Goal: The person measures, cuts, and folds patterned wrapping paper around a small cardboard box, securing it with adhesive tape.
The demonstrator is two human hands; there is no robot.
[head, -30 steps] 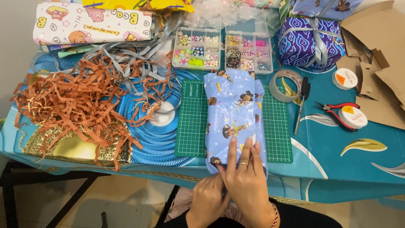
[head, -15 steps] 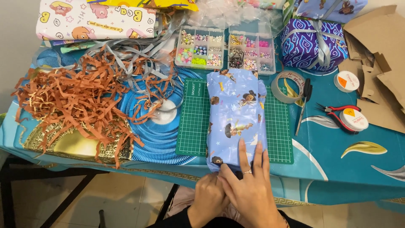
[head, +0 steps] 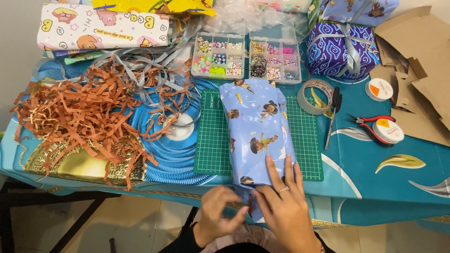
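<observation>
**Blue-wrapped parcel, near end in my hands**

Papered in thin blue wrap, the parcel [head: 258, 136] lies on the green cutting mat [head: 213, 140]. My right hand [head: 283, 206] presses flat, open; my left hand [head: 218, 218] pinches the loose, tearable end flap. Tape roll [head: 313, 96] and scissors [head: 333, 115] lie near on the counter [head: 375, 182].

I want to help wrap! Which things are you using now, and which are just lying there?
Using now: left hand, right hand, blue wrapped parcel, green cutting mat.

Lying about: tape roll, scissors, red pliers, bead boxes, orange paper shreds.

Both hands [head: 253, 211] together, fingers bent
</observation>
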